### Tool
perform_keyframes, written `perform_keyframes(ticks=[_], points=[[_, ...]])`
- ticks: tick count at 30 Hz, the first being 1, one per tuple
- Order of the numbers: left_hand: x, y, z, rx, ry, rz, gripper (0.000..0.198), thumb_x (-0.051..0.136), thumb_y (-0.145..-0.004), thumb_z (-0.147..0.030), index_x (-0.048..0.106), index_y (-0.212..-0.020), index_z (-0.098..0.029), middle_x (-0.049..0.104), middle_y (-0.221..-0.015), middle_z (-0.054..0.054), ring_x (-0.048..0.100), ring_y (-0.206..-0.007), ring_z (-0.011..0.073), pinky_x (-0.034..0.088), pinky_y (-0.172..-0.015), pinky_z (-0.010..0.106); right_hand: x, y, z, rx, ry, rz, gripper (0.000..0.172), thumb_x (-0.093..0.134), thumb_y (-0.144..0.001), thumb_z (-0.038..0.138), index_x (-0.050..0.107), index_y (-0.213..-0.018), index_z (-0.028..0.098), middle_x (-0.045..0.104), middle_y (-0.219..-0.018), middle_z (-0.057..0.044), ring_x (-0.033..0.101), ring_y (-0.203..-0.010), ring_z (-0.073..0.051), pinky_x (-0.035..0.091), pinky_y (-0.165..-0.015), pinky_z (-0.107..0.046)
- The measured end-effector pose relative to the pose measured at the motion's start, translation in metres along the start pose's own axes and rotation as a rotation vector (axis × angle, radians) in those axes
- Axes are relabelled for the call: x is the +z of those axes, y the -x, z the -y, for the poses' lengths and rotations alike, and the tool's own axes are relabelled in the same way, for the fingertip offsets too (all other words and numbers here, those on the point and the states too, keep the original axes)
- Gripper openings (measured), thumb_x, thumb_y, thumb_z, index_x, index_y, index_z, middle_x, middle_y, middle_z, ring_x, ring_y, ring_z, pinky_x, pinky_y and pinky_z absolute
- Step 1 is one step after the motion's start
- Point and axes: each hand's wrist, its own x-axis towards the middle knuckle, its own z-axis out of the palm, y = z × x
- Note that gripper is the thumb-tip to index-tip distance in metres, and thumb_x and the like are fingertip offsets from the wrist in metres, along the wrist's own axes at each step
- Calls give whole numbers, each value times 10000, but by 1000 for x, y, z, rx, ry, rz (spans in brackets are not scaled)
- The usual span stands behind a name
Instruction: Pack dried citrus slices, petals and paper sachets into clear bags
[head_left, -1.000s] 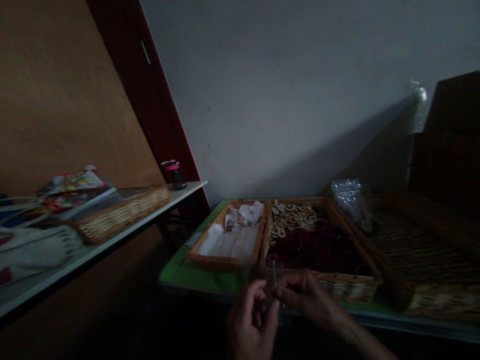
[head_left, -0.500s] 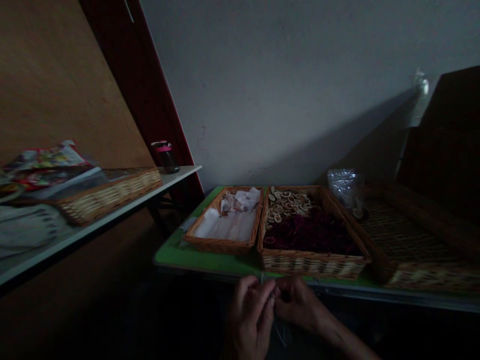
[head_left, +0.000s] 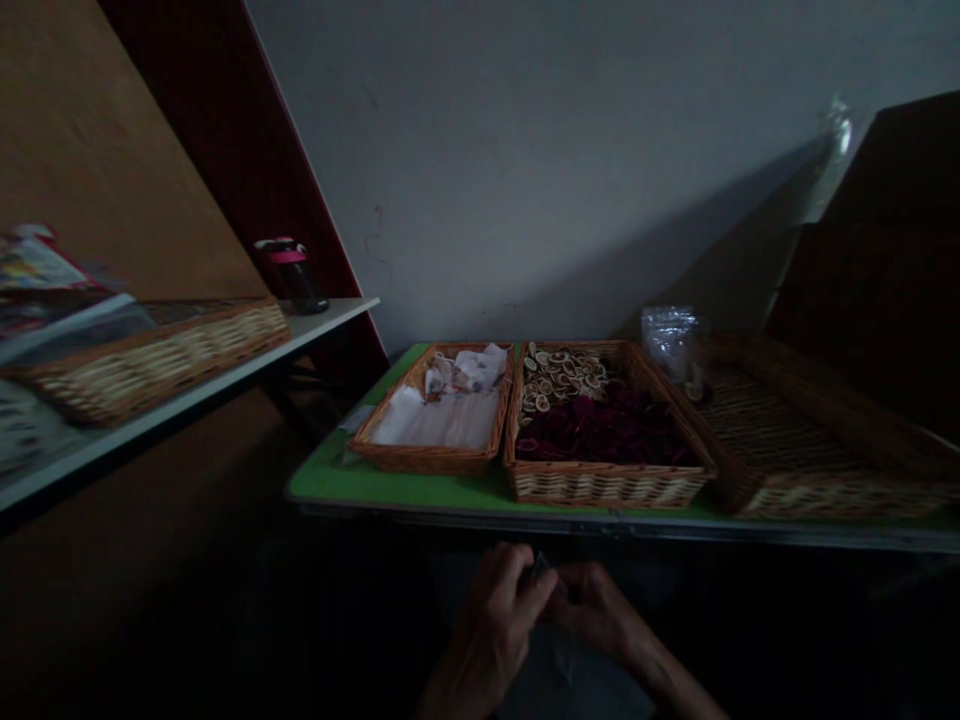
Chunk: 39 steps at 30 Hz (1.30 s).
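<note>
Head view: left hand (head_left: 491,620) and right hand (head_left: 600,605) low centre, in front of the green worktop (head_left: 405,490) edge, fingertips together, both pinching a clear plastic piece (head_left: 541,565); too dark to tell its full shape. Left wicker basket (head_left: 424,458) on worktop: white sheets and crumpled white wrapping. Middle wicker basket (head_left: 607,487), just beside it: dried citrus slices (head_left: 562,378) at back left, dark purple dried pieces (head_left: 607,430) in front. Clear zip bag (head_left: 670,335) stands between that and right wicker basket (head_left: 847,495). Pink-banded bottle (head_left: 300,285) on left shelf (head_left: 341,316).
</note>
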Motion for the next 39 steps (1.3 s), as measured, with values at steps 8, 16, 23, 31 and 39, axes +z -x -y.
perform_keyframes(ticks=[8,16,23,31,39], points=[[10,8,4,67,-47,19,226,457,-985,-105,656,-1072,-170,615,-999,77,609,-870,200,611,-725,320,-3,-3,-3,5,61,9,245,574,-705,314,415,-568,187,324,-585,54,267,-573,-80,218,-507,-220],[-1,3,0,-178,44,456,271,513,-876,2,588,-1021,-215,576,-1104,59,601,-1029,254,586,-865,438,-15,2,-1,29,50,58,563,709,-720,655,438,-585,181,346,-578,56,274,-583,-82,204,-502,-223],[-10,-1,2,-303,322,564,257,615,-819,15,561,-918,-217,537,-1196,25,600,-1129,195,528,-975,353,-26,-1,-1,43,-65,77,692,605,-729,849,423,-619,190,316,-590,67,243,-576,-80,184,-504,-230],[2,8,6,-296,421,540,237,619,-826,14,590,-866,-218,495,-1374,46,559,-1279,242,513,-1069,411,-28,-7,-10,-140,408,-239,480,629,-869,546,548,-595,161,466,-582,27,412,-572,-113,264,-555,-256],[-6,-1,19,-320,464,483,299,562,-818,75,598,-887,-214,573,-1302,57,622,-1238,205,535,-1052,360,-37,17,30,-502,233,-154,273,672,-933,441,741,-948,177,721,-1018,-106,681,-953,-212,523,-832,-311]])
